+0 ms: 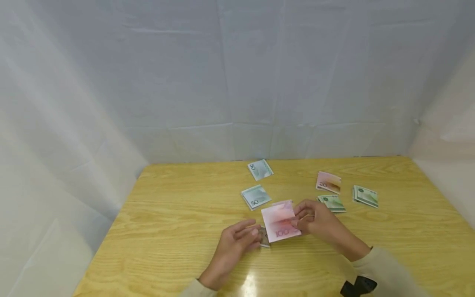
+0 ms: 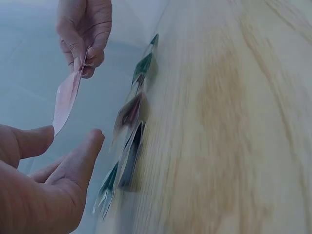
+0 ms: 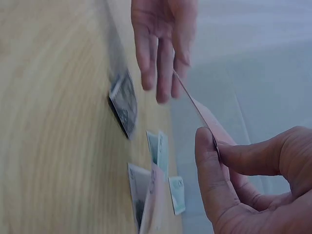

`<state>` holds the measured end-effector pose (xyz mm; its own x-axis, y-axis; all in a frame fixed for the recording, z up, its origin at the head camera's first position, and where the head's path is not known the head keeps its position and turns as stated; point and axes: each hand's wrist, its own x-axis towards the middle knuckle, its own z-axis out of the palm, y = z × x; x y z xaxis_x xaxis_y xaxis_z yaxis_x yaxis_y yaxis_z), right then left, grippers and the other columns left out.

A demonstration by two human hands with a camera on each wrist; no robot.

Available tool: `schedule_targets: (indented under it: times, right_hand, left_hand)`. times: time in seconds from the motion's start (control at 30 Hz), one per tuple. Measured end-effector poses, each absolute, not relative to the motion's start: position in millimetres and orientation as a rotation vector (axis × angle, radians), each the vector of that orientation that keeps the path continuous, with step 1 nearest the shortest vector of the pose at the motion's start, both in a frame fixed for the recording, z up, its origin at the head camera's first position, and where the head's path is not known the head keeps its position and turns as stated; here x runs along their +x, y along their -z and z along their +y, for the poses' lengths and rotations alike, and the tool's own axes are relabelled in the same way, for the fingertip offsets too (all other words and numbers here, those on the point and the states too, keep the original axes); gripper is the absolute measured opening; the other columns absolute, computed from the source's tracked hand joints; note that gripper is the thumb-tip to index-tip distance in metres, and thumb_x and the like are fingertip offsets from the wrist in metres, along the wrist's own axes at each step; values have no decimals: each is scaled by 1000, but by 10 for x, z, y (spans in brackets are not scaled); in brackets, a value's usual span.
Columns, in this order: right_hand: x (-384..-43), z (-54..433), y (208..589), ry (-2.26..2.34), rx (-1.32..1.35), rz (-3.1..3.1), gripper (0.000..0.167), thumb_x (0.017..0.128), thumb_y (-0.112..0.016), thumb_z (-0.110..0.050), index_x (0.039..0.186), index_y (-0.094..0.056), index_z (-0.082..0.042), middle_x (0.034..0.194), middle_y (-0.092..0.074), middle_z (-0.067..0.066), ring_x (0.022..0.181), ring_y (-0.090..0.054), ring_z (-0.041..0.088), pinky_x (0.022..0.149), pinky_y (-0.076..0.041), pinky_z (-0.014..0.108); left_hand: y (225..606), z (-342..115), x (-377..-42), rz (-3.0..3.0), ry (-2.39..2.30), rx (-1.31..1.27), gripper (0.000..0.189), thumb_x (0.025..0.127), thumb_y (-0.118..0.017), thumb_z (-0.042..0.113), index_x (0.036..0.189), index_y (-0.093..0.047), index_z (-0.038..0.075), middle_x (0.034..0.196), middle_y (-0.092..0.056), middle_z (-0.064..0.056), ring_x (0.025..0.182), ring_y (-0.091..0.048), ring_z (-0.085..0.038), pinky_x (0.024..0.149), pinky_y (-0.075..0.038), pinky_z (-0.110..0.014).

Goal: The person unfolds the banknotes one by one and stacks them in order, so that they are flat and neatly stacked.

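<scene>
A pink 100 banknote (image 1: 280,225) is pinched at its right edge by the thumb and fingers of my right hand (image 1: 323,222). It is held up off the table, and the right wrist view shows the note (image 3: 214,122) nearly edge-on. My left hand (image 1: 233,243) hovers by the note's left side, its thumb and fingers apart. In the left wrist view the left thumb (image 2: 34,141) is close to the note's lower end; whether they touch I cannot tell. Below lies a brownish-grey folded note (image 3: 124,105), partly covered in the head view.
Two greenish 50 notes, one far (image 1: 260,169) and one nearer (image 1: 256,196), lie on the wooden table (image 1: 167,222). A pink 20 note (image 1: 328,182) and green folded notes (image 1: 366,196) (image 1: 332,203) are on the right. Behind hangs a pale sheet (image 1: 237,82).
</scene>
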<state>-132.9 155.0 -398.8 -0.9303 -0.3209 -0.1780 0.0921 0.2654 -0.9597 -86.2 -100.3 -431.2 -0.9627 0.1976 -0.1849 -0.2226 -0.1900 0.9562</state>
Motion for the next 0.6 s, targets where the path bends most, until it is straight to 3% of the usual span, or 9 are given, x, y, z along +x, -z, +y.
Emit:
schedule_targets:
  times: [0.37, 0.6]
  right_hand:
    - [-1119, 1452, 4085, 1823, -134, 2029, 32, 87, -72, 0, 112, -54, 8, 100, -61, 13, 84, -65, 21, 73, -63, 32]
    - [-1075, 1429, 4094, 1838, -59, 2066, 25, 84, -76, 1, 102, -60, 6, 94, -63, 12, 82, -66, 21, 73, -64, 34]
  left_hand:
    - [4338, -908, -868, 1679, -2247, -74, 44, 101, -64, 13, 130, -54, -18, 112, -70, -28, 92, -74, -27, 84, -63, -36]
    - [4314, -889, -858, 1655, -2259, -71, 34, 101, -62, 11, 123, -61, -17, 107, -71, -28, 90, -75, -27, 84, -63, -37]
